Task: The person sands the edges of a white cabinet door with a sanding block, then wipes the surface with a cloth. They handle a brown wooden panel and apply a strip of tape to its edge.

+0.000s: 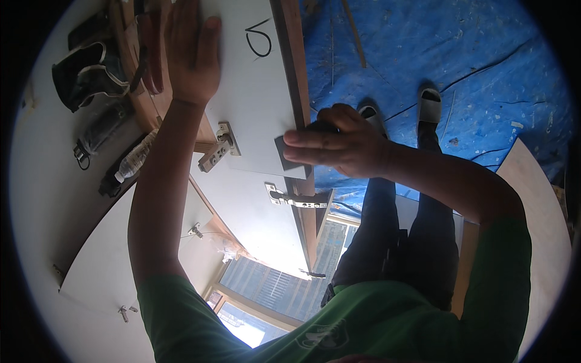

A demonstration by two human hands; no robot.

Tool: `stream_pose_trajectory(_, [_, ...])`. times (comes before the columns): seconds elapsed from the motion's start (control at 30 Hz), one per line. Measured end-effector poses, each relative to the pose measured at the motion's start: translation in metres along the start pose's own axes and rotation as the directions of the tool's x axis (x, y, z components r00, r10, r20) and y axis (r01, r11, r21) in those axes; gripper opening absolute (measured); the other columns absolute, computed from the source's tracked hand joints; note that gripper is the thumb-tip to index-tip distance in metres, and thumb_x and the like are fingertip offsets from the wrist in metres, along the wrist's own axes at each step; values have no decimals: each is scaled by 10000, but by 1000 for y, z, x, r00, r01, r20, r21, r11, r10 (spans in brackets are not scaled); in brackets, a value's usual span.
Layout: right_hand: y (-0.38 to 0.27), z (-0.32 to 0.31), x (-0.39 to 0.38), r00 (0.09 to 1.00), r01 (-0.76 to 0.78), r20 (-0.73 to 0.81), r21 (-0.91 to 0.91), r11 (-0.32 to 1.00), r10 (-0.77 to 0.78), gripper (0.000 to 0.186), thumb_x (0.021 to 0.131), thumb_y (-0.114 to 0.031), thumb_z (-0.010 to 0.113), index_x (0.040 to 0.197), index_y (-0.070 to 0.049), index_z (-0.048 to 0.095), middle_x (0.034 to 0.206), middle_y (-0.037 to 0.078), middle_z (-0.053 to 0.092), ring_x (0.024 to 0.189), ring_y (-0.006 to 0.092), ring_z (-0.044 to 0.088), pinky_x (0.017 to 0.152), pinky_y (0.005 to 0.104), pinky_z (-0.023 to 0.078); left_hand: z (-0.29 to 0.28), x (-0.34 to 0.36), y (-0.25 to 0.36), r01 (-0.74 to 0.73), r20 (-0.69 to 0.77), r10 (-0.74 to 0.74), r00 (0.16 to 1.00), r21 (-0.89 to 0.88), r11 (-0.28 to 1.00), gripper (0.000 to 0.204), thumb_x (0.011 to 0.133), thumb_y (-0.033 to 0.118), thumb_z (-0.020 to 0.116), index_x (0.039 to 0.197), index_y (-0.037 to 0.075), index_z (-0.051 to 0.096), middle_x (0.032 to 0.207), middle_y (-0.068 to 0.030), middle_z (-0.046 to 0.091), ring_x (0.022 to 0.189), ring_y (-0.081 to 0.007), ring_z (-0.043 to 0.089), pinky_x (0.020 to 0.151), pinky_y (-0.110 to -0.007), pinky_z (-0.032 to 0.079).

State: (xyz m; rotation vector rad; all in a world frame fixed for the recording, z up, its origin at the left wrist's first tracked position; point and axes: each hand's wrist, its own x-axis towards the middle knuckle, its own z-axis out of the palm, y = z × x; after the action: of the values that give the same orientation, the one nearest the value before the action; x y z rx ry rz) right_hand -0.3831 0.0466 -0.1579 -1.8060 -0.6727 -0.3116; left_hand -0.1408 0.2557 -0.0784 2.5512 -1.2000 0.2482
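Note:
My left hand [193, 63] lies flat on a white cabinet door panel [251, 85], fingers stretched toward the top of the view. With my right hand [342, 142] I grip a dark grey flat block [293, 160], pressing it against the panel's right edge near its lower corner. The fingers partly cover the block, so its exact kind is unclear. A metal cabinet hinge [221, 147] is fixed on the panel's left side, below my left wrist. Another hinge [296, 198] sits on a second white panel [260, 212] just below my right hand.
A blue sheet [484, 66] covers the floor where my feet stand. Black bags [91, 72] and a plastic bottle [136, 157] lie to the left. A large white panel [109, 266] with small hinges is at lower left. A pale curved-looking board [532, 206] stands at right.

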Motion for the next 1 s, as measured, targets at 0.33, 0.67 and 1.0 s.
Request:
stream_pose_trajectory(0.33, [10,-6,26,992,-100,-84,-85,991,93,620,878,-159,757,1451,-354,618,1559,-147,533,1089,161,537,971,336,450,-3,2,-4,-237,7,249,968,338,911,323,1066,141,569,1377,50,584,1413,-209,632,1313,-404,601,1203,-587,330])
stream_pose_trajectory(0.67, [20,-6,32,992,-79,-105,-161,984,63,591,877,-101,767,1410,-330,652,1567,-117,531,1078,150,578,966,329,452,-4,3,-4,-187,-6,197,980,282,941,288,1065,147,566,1342,69,589,1388,-205,650,1302,-409,606,1203,-613,310])
stream_pose_trajectory(1.0, [79,-46,94,992,-43,-124,-499,866,-23,641,899,-1,704,1465,-283,606,1582,-79,523,1056,171,548,914,308,461,-4,3,6,64,16,-64,998,26,998,485,1089,258,507,1501,2,511,1533,-198,531,1433,-404,472,1237,-453,291])
